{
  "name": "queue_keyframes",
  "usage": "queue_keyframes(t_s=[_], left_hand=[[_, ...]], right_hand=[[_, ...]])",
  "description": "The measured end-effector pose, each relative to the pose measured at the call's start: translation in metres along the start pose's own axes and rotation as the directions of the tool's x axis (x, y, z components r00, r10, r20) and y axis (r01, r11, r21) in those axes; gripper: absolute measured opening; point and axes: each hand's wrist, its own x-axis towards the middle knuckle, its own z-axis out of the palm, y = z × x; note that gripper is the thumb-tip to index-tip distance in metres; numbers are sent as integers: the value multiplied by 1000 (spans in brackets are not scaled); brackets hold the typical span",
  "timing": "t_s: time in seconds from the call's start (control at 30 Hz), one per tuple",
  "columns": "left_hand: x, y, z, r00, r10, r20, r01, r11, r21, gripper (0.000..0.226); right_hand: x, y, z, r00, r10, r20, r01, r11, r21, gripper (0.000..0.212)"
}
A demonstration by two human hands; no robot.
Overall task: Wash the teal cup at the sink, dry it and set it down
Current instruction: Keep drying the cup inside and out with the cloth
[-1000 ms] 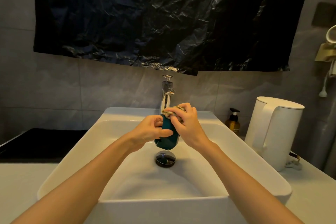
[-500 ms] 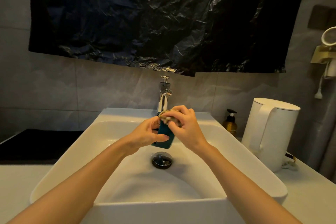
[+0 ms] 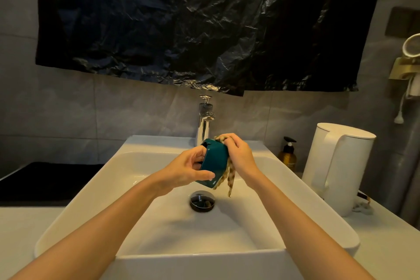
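The teal cup (image 3: pixel 214 161) is held tilted over the white sink basin (image 3: pixel 141 188), just in front of the chrome tap (image 3: pixel 205 120). My left hand (image 3: pixel 188 169) grips the cup from the left, thumb under its lower edge. My right hand (image 3: pixel 239 155) holds a striped tan cloth (image 3: pixel 230 179) against the cup's right side. A strip of the cloth hangs down toward the dark drain (image 3: pixel 202 201). No water stream is visible from the tap.
A white kettle (image 3: pixel 336 166) stands on the counter to the right of the sink, with an amber pump bottle (image 3: pixel 288 154) behind it. A black surface (image 3: pixel 45 179) lies at the left. Black plastic sheeting (image 3: pixel 193 25) covers the wall above.
The cup has turned and tipped, showing more of its teal side. The cloth, bunched at the cup's top before, now hangs down along its right side.
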Motion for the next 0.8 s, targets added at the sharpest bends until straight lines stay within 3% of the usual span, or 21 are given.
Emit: queue_keyframes(t_s=[0.07, 0.17, 0.23, 0.33, 0.5, 0.6, 0.7, 0.8], left_hand=[[0, 1, 1, 1000, 13, 24, -13, 1000, -16, 46], [-2, 3, 0, 998, 52, 35, -51, 998, -39, 47], [-4, 3, -2, 997, 68, 21, -67, 997, -49, 47], [-5, 3, -1, 993, 106, 54, -102, 992, -75, 49], [-3, 4, 0, 993, 90, 72, -86, 995, -53, 55], [-1, 5, 0, 994, 104, 18, -103, 991, -81, 42], [0, 9, -2, 992, 97, -83, -112, 974, -195, 27], [2, 8, -2, 991, 62, -118, -92, 958, -271, 29]], right_hand=[[-2, -3, -5, 985, 169, 32, -172, 981, 92, 23], [-7, -8, -10, 861, 374, 346, -480, 823, 304, 42], [-9, -10, -13, 767, 378, 519, -585, 745, 322, 59], [-12, -12, -15, 726, 348, 593, -637, 665, 390, 68], [-15, -13, -11, 779, 347, 522, -590, 687, 425, 53], [-15, -11, -2, 833, 343, 434, -527, 730, 435, 58], [-17, -12, 3, 931, 230, 282, -331, 857, 394, 52], [-19, -11, 5, 967, 87, 238, -164, 931, 325, 46]])
